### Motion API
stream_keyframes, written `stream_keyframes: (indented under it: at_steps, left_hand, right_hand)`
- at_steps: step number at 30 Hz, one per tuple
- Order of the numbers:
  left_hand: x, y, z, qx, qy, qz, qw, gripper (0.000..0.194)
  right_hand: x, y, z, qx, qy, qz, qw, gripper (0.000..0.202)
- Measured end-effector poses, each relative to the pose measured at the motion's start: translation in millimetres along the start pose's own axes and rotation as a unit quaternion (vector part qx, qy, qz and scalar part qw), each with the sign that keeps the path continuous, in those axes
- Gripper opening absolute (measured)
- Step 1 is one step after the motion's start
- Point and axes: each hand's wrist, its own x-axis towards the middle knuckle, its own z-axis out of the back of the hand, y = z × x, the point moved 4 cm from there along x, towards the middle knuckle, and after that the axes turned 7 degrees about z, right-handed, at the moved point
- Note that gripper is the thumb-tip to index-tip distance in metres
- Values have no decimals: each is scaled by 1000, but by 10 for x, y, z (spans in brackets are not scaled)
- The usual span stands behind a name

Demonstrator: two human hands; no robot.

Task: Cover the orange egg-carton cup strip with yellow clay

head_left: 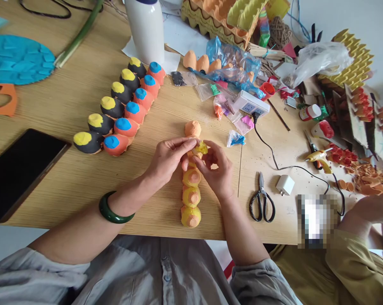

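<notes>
Both hands pinch a small yellow piece (200,148) between their fingertips: the left hand (167,159) closes on it from one side, the right hand (215,167) from the other. The piece sits on an orange-and-yellow cup strip (191,190), a line of egg-carton cups running from the near edge of the desk (83,178) toward its middle, where one bare orange cup (193,128) ends the row.

The piece is small and held only at the tips, so a slip in pressure would likely drop it or seat it crooked. Pressing down hard may crush the thin cup beneath or shove the unheld strip sideways.

Scissors (261,202) lie just right of the right wrist; a careless elbow could knock them. The painted black and orange cups (121,106) are well apart toward the far-left. Another person's hand (367,209) rests at the near right corner.
</notes>
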Motion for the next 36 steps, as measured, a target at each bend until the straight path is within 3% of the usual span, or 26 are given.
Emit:
stream_keyframes:
  at_steps: [4,10,14,19,23,31,36]
  left_hand:
    - [-67,-8,-31,57,4,-17,998,29]
    - [-111,-17,-42,108,-4,-32,994,28]
    - [-63,43,-44,19,6,15,1000,28]
    - [-4,123,-39,-72,7,66,995,23]
    - [21,102,-7,-102,-22,74,992,12]
    - [71,104,39,-179,-25,80,980,14]
    - [56,105,9,-169,-10,73,983,17]
  right_hand:
    - [-28,57,2,14,-40,-23,999,18]
    - [-76,12,-34,55,-38,-75,995,18]
    - [-78,-24,-45,119,-57,-116,984,26]
    - [-15,-88,-68,291,-90,-203,931,32]
    - [46,-161,19,326,-120,-219,912,31]
    - [67,-161,112,309,-57,-156,936,31]
    - [-2,-80,71,171,-33,-72,982,38]
